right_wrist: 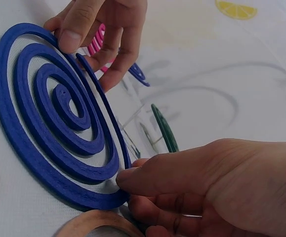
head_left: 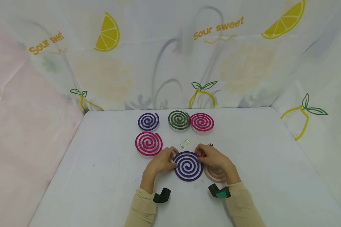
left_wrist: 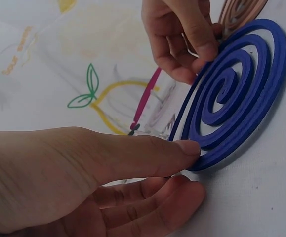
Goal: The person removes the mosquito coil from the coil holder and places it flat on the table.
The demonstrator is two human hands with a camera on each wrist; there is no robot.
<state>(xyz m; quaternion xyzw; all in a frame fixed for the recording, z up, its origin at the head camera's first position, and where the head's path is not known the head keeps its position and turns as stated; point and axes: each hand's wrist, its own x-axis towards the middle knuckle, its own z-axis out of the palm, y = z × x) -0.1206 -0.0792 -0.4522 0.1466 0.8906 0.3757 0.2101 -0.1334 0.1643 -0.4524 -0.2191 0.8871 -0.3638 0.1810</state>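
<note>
A blue mosquito coil [head_left: 188, 180] is held between both hands, close over the white table. My left hand [head_left: 160, 161] pinches its left edge, with the thumb [left_wrist: 187, 147] on top and the fingers beneath. On the opposite side my right hand [head_left: 214, 157] pinches the rim, its thumb [right_wrist: 128, 178] on the upper face. Partly under the right hand lies a light brown coil [head_left: 216, 180]. Just beyond the blue coil is a small, thin, rectangular metal-looking piece [head_left: 185, 144].
Farther back sit a purple-blue coil [head_left: 148, 129], a green coil [head_left: 179, 128] and a pink coil [head_left: 202, 130], the last two overlapping in the head view. Another pink coil [head_left: 148, 155] is beside the left hand. A printed cloth [head_left: 147, 72] hangs behind the table.
</note>
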